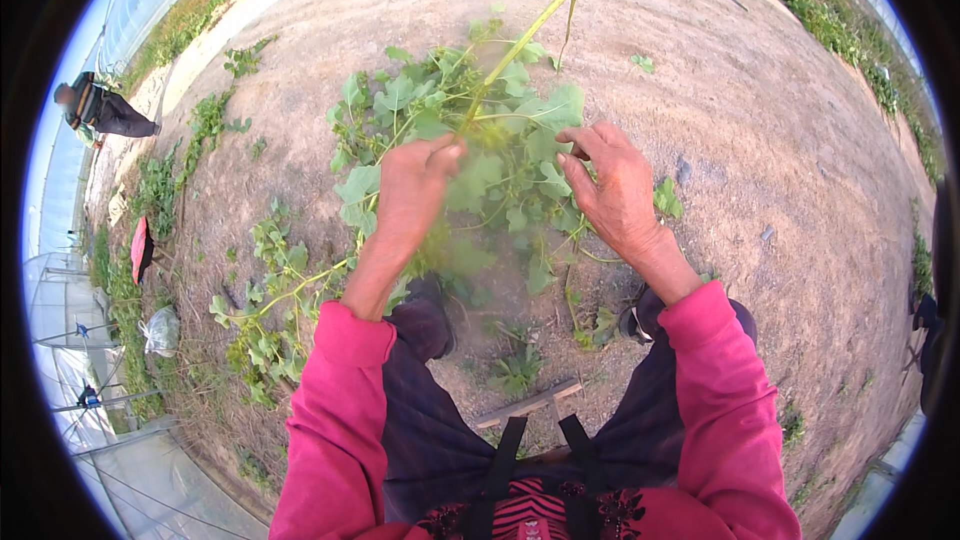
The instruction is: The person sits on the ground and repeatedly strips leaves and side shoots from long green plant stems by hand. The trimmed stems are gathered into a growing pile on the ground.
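Observation:
My left hand grips a long yellow-green stalk near its lower end. The stalk slants up and right, out of the top of the picture, with a thin side shoot hanging from it. Level with the left one, my right hand has its thumb and forefinger slightly apart beside a broad lobed leaf, with nothing seen between them. Below and between both hands spreads a heap of leafy green stems. Part of the foliage under the left hand is blurred, so I cannot tell its details.
A cut leafy branch lies left of my legs. Between my feet are weeds and a wooden bar. Farther left are a plastic bag, a red-and-black item and another person. Plastic-covered greenhouse panels edge the ground.

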A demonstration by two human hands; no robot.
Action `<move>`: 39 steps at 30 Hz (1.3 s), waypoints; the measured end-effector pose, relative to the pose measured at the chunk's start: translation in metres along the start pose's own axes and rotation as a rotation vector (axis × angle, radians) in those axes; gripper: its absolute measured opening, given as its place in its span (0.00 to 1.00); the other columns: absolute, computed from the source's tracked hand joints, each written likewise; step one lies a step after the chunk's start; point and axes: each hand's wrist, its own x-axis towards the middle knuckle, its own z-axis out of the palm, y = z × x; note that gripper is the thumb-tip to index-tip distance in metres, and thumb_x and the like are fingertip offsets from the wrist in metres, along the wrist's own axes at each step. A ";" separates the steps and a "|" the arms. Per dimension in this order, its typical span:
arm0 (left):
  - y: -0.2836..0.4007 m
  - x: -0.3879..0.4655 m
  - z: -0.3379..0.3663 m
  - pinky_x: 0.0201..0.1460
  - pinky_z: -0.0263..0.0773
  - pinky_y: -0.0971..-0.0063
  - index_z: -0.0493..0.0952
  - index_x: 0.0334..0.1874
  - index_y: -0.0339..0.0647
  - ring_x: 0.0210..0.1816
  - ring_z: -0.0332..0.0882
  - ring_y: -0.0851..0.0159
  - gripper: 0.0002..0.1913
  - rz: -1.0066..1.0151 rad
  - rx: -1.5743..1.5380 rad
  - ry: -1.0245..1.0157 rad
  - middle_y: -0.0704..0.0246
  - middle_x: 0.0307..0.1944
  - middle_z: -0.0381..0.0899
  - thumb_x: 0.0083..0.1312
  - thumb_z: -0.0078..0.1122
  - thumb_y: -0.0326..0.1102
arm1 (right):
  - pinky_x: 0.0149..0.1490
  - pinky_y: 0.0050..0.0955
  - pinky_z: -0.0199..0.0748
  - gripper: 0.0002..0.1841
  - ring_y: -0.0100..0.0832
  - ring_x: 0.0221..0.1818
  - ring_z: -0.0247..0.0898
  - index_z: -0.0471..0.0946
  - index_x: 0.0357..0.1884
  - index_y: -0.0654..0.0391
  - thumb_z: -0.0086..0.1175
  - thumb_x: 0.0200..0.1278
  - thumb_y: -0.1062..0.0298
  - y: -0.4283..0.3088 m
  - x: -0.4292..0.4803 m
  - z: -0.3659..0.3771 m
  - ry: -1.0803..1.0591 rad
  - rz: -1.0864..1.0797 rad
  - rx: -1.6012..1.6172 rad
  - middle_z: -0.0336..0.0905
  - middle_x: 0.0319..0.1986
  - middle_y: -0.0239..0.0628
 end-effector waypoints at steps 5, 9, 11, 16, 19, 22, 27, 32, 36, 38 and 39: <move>0.004 -0.007 0.014 0.24 0.60 0.83 0.82 0.37 0.32 0.21 0.63 0.81 0.08 0.095 -0.002 -0.136 0.77 0.20 0.72 0.67 0.54 0.29 | 0.53 0.38 0.71 0.18 0.45 0.48 0.72 0.78 0.49 0.60 0.62 0.56 0.67 -0.007 0.007 -0.001 0.065 -0.109 0.110 0.76 0.44 0.45; 0.011 -0.012 0.023 0.23 0.60 0.82 0.82 0.36 0.31 0.20 0.62 0.80 0.09 0.272 0.038 -0.187 0.75 0.19 0.72 0.67 0.55 0.29 | 0.54 0.36 0.69 0.18 0.42 0.47 0.74 0.79 0.48 0.62 0.62 0.56 0.64 -0.005 0.005 0.009 -0.086 -0.048 0.262 0.78 0.44 0.45; 0.013 -0.013 0.025 0.30 0.64 0.70 0.82 0.38 0.36 0.25 0.70 0.63 0.10 0.234 0.049 -0.204 0.63 0.22 0.75 0.66 0.53 0.34 | 0.54 0.34 0.69 0.18 0.40 0.47 0.75 0.80 0.46 0.63 0.61 0.55 0.64 -0.003 0.004 0.012 -0.169 0.082 0.377 0.78 0.43 0.46; 0.013 -0.017 0.028 0.31 0.66 0.66 0.82 0.37 0.36 0.25 0.71 0.59 0.10 0.179 0.048 -0.229 0.60 0.21 0.75 0.66 0.54 0.35 | 0.52 0.32 0.70 0.15 0.37 0.43 0.76 0.80 0.43 0.64 0.58 0.54 0.68 -0.002 0.001 0.015 -0.153 0.163 0.476 0.79 0.40 0.45; 0.012 -0.019 0.035 0.28 0.65 0.74 0.82 0.36 0.34 0.23 0.69 0.72 0.09 0.232 0.039 -0.196 0.68 0.20 0.75 0.66 0.56 0.32 | 0.50 0.32 0.71 0.14 0.36 0.41 0.76 0.81 0.41 0.64 0.57 0.54 0.68 -0.002 0.001 0.018 -0.138 0.160 0.437 0.80 0.37 0.45; 0.013 -0.020 0.038 0.29 0.66 0.73 0.82 0.36 0.34 0.23 0.70 0.71 0.09 0.268 0.091 -0.214 0.67 0.20 0.76 0.66 0.55 0.31 | 0.48 0.32 0.72 0.14 0.36 0.38 0.77 0.81 0.40 0.63 0.57 0.53 0.67 -0.002 0.000 0.020 -0.122 0.179 0.392 0.80 0.35 0.45; 0.020 -0.020 0.040 0.28 0.66 0.74 0.80 0.34 0.33 0.23 0.69 0.72 0.08 0.298 0.049 -0.186 0.69 0.20 0.75 0.66 0.53 0.30 | 0.46 0.32 0.72 0.14 0.36 0.37 0.77 0.81 0.42 0.63 0.57 0.56 0.65 -0.004 -0.002 0.019 -0.113 0.215 0.278 0.80 0.35 0.46; 0.019 -0.014 0.034 0.26 0.63 0.78 0.78 0.35 0.33 0.22 0.65 0.77 0.06 0.127 0.029 -0.183 0.73 0.20 0.72 0.66 0.52 0.28 | 0.46 0.31 0.73 0.15 0.37 0.39 0.78 0.81 0.45 0.63 0.56 0.61 0.63 -0.004 0.000 0.018 -0.010 0.214 0.430 0.81 0.39 0.47; 0.016 -0.010 0.029 0.25 0.61 0.78 0.78 0.35 0.33 0.22 0.64 0.78 0.06 0.177 0.055 -0.130 0.74 0.19 0.71 0.66 0.53 0.28 | 0.45 0.32 0.74 0.13 0.39 0.39 0.79 0.80 0.45 0.63 0.55 0.62 0.67 0.005 0.003 0.012 -0.094 0.158 0.321 0.81 0.39 0.47; 0.015 -0.009 0.028 0.25 0.61 0.77 0.78 0.34 0.33 0.22 0.65 0.77 0.06 0.171 0.098 -0.123 0.72 0.19 0.71 0.66 0.53 0.28 | 0.44 0.32 0.74 0.12 0.40 0.38 0.79 0.81 0.44 0.62 0.55 0.61 0.68 0.006 0.003 0.009 -0.108 0.141 0.239 0.81 0.36 0.46; 0.015 -0.009 0.027 0.25 0.62 0.76 0.78 0.34 0.33 0.21 0.65 0.76 0.06 0.167 0.120 -0.119 0.71 0.18 0.71 0.65 0.53 0.27 | 0.43 0.33 0.74 0.11 0.41 0.37 0.79 0.81 0.43 0.61 0.55 0.61 0.69 0.006 0.003 0.008 -0.110 0.131 0.203 0.81 0.36 0.46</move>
